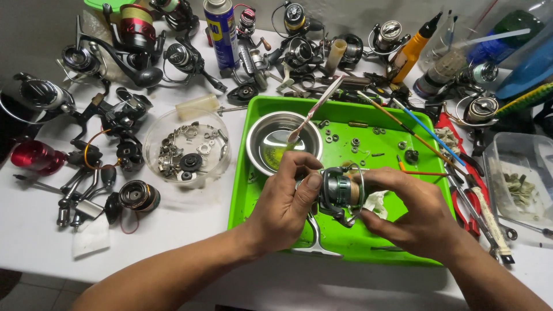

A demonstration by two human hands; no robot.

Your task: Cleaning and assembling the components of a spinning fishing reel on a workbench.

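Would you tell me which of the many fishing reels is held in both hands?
The green-spooled reel over the green tray, gripped by left hand and right hand; the others lie untouched.

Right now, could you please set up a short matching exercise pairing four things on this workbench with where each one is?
Things:
1. grey-green spinning reel
2. round steel bowl
3. clear round plastic dish of small metal parts
4. blue spray can

Places:
A. standing upright at the table's far edge
B. on the white table, left of the green tray
C. held between left hand and right hand
D. inside the tray, far-left corner

Pairs: 1-C, 2-D, 3-B, 4-A
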